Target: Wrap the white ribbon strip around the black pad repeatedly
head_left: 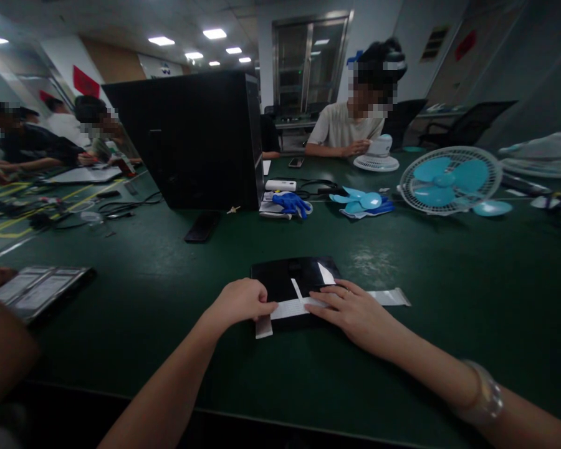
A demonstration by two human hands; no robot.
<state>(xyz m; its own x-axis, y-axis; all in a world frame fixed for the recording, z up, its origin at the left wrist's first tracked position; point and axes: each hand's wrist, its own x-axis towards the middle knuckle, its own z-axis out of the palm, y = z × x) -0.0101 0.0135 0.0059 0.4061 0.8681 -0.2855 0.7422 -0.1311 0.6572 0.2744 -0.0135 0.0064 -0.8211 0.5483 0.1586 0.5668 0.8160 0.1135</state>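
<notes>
A flat, glossy black device (272, 275) lies on the green table in front of me. Across its near part runs a long white ribbon-like strip (287, 308), folded down at the left end and reaching past the device on the right. My left hand (242, 302) is at the device's left edge, fingers curled and thumb pressing the strip near its fold. Outstretched fingers of my right hand (355, 310) lie flat over the strip and the device's right side. A short, narrow white piece (297, 290) slants across the black surface between my hands.
A large black computer case (201, 143) stands beyond, with a dark phone (202, 226) before it. Blue-and-white gloves (290, 204), loose blue fan blades (358, 201) and a caged fan (444, 179) lie along the back. Hard drives (42, 290) sit at left, near another person's arm.
</notes>
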